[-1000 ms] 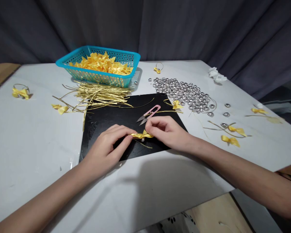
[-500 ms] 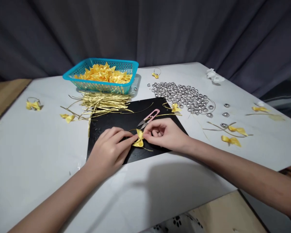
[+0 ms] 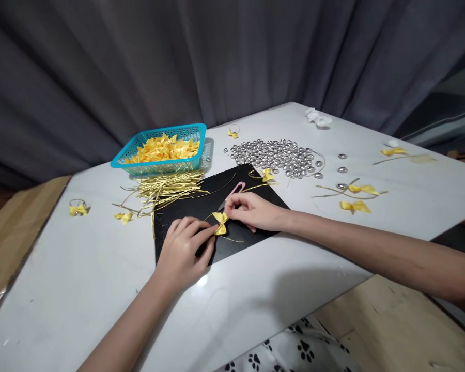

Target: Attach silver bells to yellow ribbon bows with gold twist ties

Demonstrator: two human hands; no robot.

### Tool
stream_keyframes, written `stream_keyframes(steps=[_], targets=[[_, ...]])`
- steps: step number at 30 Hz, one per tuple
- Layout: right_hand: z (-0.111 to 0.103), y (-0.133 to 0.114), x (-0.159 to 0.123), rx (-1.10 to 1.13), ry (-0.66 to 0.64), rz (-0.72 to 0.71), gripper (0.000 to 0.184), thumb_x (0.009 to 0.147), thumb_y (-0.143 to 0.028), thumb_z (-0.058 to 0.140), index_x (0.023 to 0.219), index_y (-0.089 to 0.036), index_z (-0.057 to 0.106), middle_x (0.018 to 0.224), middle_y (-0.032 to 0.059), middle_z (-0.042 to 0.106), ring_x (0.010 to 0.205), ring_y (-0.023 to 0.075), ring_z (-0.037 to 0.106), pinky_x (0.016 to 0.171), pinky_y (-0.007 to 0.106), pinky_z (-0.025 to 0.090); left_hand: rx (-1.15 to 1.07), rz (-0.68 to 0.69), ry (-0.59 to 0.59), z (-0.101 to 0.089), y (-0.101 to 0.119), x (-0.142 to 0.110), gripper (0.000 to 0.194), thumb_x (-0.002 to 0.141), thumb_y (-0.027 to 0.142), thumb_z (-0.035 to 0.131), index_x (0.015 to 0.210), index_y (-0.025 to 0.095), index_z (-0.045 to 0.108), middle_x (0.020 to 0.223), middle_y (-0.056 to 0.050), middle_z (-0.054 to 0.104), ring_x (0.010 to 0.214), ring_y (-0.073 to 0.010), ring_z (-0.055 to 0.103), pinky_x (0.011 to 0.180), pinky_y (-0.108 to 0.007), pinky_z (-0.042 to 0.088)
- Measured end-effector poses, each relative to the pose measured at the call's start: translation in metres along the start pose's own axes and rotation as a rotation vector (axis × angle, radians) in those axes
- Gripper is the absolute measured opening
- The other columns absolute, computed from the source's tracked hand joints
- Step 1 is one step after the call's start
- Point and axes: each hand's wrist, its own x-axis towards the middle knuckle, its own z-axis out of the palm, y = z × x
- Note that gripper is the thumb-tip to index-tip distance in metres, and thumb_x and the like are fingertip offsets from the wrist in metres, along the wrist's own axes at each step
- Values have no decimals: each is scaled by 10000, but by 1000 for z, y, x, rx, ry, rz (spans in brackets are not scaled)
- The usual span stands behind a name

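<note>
On the black board (image 3: 194,206) lies a small yellow ribbon bow (image 3: 220,223), turned so its two loops point up and down. My left hand (image 3: 189,242) touches the bow's left side with its fingertips, pinning it at the middle. With thumb and forefinger, my right hand (image 3: 248,209) pinches the bow's upper right edge. A thin gold twist tie (image 3: 232,239) sticks out beneath the bow. Just behind my right hand, pink thread snips (image 3: 238,188) rest on the board, their blades partly covered by my fingers.
A blue basket (image 3: 118,164) full of yellow bows stands at the back, with a heap of gold twist ties (image 3: 172,187) before it. Silver teardrop beads (image 3: 279,155) spread to the right. Loose bows (image 3: 355,206) lie on the right; a bow on a wire ring (image 3: 78,208) lies left.
The bow has turned from lying sideways to having its loops up and down, its front now showing. Both hands stay on it. The camera view has tilted and swung left.
</note>
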Motion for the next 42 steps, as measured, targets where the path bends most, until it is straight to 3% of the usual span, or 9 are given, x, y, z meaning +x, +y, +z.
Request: stream_keyframes(steps=[3,6,9,12,19,23,28,42], targets=[[1,-4,-3,-17,-34,-74,65,815,-187,507,770,-151,477,488,-107,366,346,15,310,329,127,235,-46,-63,135,-2,4,-1,219,792,246,572,984,204,671,1036,-98,642,904,-245,580,797,-413,414],[2,-11,-9,-12,-105,-157,77,816,-167,515,765,-146,461,491,-109,326,404,19,261,378,132,196,-231,-210,255,-2,8,2,249,788,269,596,1027,211,635,1146,-102,592,1053,-253,551,907,-417,408],[2,-15,-14,-13,-131,-230,82,830,-184,514,780,-143,463,540,-91,353,461,32,277,417,146,217,-652,-399,136,1,12,8,297,795,309,599,1071,199,609,1130,-94,630,1050,-232,578,904,-385,443],[3,-16,-15,-42,-91,-270,67,837,-176,508,792,-138,478,605,-69,393,507,40,307,446,159,243,-993,-570,13,4,17,11,259,764,314,635,980,172,643,908,-67,703,860,-193,642,799,-328,499],[6,-16,-18,33,-99,-221,110,859,-229,505,805,-138,475,631,-62,402,518,40,312,446,165,241,-1257,-758,61,5,23,10,212,697,312,703,866,190,665,806,-13,693,755,-132,634,715,-237,497],[7,-15,-19,20,-120,-219,114,856,-233,517,803,-142,474,580,-77,362,501,42,294,443,166,220,-1332,-835,54,5,24,10,193,657,285,741,774,175,635,676,18,656,640,-95,605,650,-200,479],[7,-12,-18,27,-129,-202,97,851,-220,520,806,-145,476,568,-80,352,494,44,289,443,168,211,-1347,-851,57,8,24,11,191,646,240,749,769,172,620,660,35,636,620,-71,578,622,-167,453],[4,-12,-12,5,-3,-206,101,857,-202,494,780,-137,485,635,-56,389,505,42,288,453,183,236,-1287,-875,107,12,22,11,183,642,235,740,756,141,633,621,27,619,582,-65,562,580,-157,455]])
